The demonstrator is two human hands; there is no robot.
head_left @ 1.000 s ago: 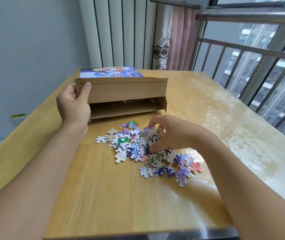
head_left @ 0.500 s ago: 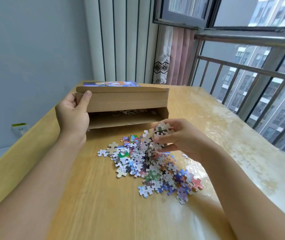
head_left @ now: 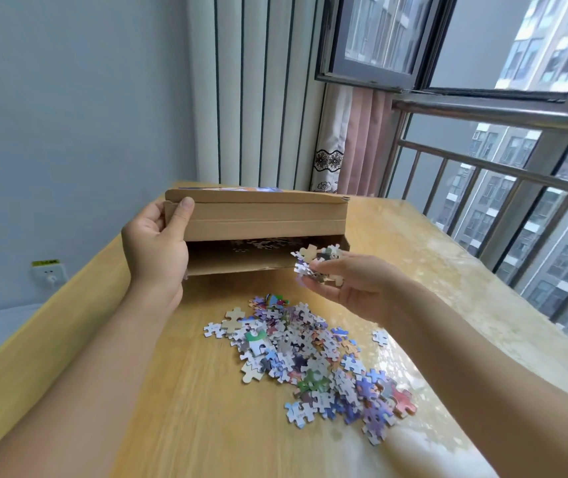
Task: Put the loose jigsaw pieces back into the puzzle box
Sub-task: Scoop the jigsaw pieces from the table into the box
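Box of brown cardboard on wooden table, flap up, mouth facing the person, some pcs visible inside. L hand grips box's left end, thumb on the flap. R hand pinches a clump of jigsaw pieces at the box mouth, right side. Loose pile lies on table near box, below R hand.
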